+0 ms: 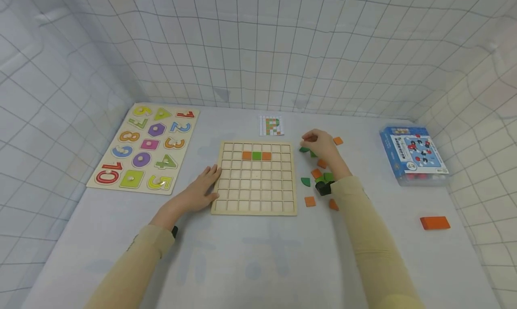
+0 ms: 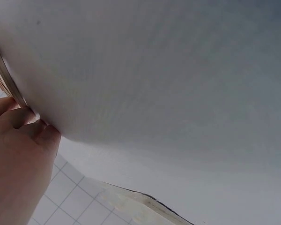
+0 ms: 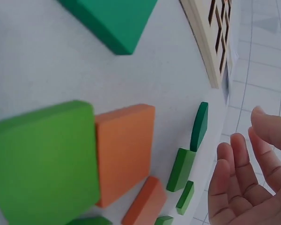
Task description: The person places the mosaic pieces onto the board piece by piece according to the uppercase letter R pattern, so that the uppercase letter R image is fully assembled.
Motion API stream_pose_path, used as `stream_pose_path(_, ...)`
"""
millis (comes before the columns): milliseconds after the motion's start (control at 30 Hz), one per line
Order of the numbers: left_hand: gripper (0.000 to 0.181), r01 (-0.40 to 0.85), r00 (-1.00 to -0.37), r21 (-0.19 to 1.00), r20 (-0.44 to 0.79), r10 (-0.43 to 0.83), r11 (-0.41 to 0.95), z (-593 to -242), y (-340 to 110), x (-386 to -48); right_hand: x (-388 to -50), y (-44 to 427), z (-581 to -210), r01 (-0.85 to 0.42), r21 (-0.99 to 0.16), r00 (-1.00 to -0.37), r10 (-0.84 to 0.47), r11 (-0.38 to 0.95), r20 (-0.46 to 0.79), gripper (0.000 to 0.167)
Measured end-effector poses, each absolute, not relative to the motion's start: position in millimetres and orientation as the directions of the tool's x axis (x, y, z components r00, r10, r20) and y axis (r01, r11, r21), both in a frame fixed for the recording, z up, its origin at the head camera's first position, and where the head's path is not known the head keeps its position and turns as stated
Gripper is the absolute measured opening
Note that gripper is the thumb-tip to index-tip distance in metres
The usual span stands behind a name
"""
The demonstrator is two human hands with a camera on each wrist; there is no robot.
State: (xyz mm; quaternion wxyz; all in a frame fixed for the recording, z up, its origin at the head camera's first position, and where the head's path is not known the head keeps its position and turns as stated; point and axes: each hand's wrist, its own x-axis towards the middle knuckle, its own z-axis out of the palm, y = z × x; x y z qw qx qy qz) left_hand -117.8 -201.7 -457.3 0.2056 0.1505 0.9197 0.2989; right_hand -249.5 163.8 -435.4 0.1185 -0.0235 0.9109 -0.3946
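My left hand (image 1: 198, 193) rests its fingers against the left edge of a wooden grid board (image 1: 255, 183). In the left wrist view, the fingertips of that hand (image 2: 18, 159) touch the board's edge. Two orange tiles with a green tile (image 1: 256, 156) between them lie in the second row from the top. To the board's right, my right hand (image 1: 321, 145) hovers by a dark green quarter-round piece (image 1: 304, 149). In the right wrist view the fingers of this hand (image 3: 253, 187) are loosely bent, apart from the dark green piece (image 3: 200, 126), with nothing visible between them.
Loose orange and green tiles, among them an orange square (image 1: 309, 201), lie right of the board. Behind it is a pattern card (image 1: 271, 125). A number puzzle (image 1: 159, 155) lies left; a blue box (image 1: 416, 149) and an orange block (image 1: 435, 222) are at right.
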Motion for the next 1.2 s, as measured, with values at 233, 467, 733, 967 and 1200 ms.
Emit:
stream_pose_path(233, 0.069, 0.162, -0.873, 0.614, -0.276, 0.402, 0.773, -456, -201, -117, -253, 167, -443, 0.1, -0.699, -0.956, -0.127, 0.708, -0.265, 0.035)
stream_pose_path(467, 0.069, 0.173, -0.878, 0.607, -0.261, 0.4, 0.776, -458, -203, -116, -255, 165, -448, 0.089, -0.669, -0.955, -0.129, 0.738, -0.269, 0.035)
stream_pose_path(733, 0.07, 0.158, -0.875, 0.61, -0.278, 0.396, 0.777, -458, -202, -116, -254, 163, -450, 0.08, -0.643, -0.949, -0.139, 0.762, -0.283, 0.037)
stream_pose_path(967, 0.07, 0.158, -0.874, 0.612, -0.278, 0.398, 0.775, -456, -202, -116, -256, 161, -450, 0.06, -0.604, -0.95, -0.141, 0.795, -0.28, 0.036)
stream_pose_path(1200, 0.069, 0.167, -0.877, 0.609, -0.268, 0.399, 0.776, -455, -201, -115, -256, 161, -451, 0.051, -0.582, -0.954, -0.133, 0.812, -0.269, 0.032)
